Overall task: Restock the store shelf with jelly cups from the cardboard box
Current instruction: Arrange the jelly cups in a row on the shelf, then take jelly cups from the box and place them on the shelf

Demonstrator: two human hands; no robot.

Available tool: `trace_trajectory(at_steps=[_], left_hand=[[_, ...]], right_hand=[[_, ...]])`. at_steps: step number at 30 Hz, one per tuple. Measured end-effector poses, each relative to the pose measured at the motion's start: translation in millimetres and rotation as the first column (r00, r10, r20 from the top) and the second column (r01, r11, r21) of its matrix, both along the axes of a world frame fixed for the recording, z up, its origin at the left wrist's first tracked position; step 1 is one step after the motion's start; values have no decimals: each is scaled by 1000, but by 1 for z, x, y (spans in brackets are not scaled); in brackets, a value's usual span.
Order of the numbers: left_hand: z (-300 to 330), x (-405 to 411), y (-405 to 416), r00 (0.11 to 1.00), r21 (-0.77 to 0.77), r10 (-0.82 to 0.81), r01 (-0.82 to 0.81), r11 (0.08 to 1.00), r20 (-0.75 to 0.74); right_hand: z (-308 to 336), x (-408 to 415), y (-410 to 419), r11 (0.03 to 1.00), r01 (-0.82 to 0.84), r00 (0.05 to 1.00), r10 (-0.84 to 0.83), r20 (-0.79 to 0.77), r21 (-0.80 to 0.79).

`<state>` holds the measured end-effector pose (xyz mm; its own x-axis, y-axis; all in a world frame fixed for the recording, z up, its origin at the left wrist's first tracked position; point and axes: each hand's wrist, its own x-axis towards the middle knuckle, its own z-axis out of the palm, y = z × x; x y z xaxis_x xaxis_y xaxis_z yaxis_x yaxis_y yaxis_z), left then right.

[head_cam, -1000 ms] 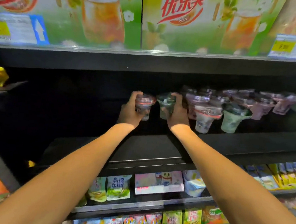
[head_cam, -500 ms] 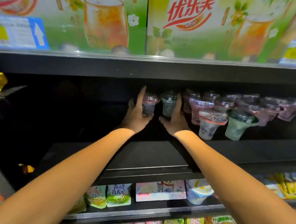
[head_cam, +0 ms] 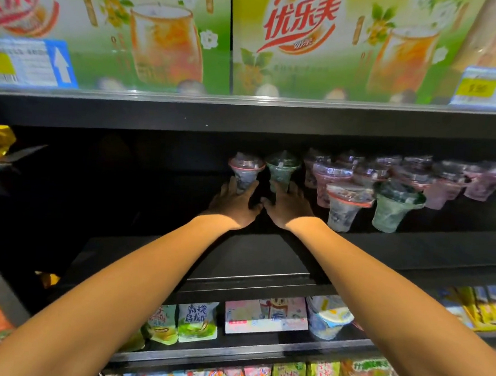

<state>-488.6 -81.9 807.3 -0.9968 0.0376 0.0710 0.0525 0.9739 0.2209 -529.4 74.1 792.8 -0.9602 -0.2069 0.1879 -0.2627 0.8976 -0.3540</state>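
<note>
Two clear, dome-lidded jelly cups stood upright: a red-rimmed cup [head_cam: 245,171] and a green cup [head_cam: 281,169]. The left hand [head_cam: 235,203] and right hand [head_cam: 288,208] lay open, fingers straight against the cup bases (nothing grasped). Cartons [head_cam: 318,43] above read "优乐美".

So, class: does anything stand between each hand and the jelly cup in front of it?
Nothing visible does. The left hand reaches the red-rimmed cup, the right hand the green cup; straight fingers meet each base on the dark shelf.
</note>
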Motion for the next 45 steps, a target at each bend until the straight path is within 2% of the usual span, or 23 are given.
trace_trajectory(at_steps=[9, 12, 16, 18, 21, 25, 27, 29, 32, 35, 37, 42, 45], left_hand=[[13, 3, 8, 998, -22, -28, 29, 999, 53], [16, 21, 6, 998, -50, -22, 25, 998, 56], [24, 69, -1, 1000, -91, -18, 17, 996, -3], [23, 106, -5, 996, -131, -20, 8, 991, -84], [17, 168, -8, 978, -184, -26, -13, 983, -209], [-2, 239, -2, 970, -174, -16, -28, 984, -242], [-16, 271, 6, 961, -177, -53, 4, 984, -270], [-32, 302, 15, 952, -156, -110, 67, 986, -287], [-68, 342, 27, 951, -131, -205, 178, 975, -233], [-121, 371, 27, 935, -41, -306, 304, 952, -179], [-167, 384, 21, 921, 16, -367, 372, 928, -131], [-290, 400, 6, 882, 99, -449, 438, 893, 141], [-347, 406, 11, 846, 129, -444, 425, 896, 297]], right_hand=[[6, -3, 4, 999, -8, 997, 11, 82, -37], [11, 22, 7, 999, -36, 995, 37, 89, -14], [22, 75, 26, 987, -154, 983, 148, 105, 49], [23, 106, 36, 973, -215, 976, 211, 51, 87], [17, 151, 51, 923, -381, 913, 384, -137, 50], [-1, 206, 73, 837, -546, 802, 523, -288, -2], [-15, 236, 84, 810, -585, 780, 548, -303, -41], [-34, 265, 94, 792, -606, 777, 566, -277, -81], [-75, 310, 111, 791, -605, 785, 573, -237, -92], [-125, 349, 124, 838, -531, 847, 521, -108, -127], [-163, 373, 131, 891, -444, 893, 449, 32, -91], [-267, 428, 150, 977, -206, 918, 209, 336, -45], [-312, 458, 161, 989, -32, 883, 94, 460, -142]])
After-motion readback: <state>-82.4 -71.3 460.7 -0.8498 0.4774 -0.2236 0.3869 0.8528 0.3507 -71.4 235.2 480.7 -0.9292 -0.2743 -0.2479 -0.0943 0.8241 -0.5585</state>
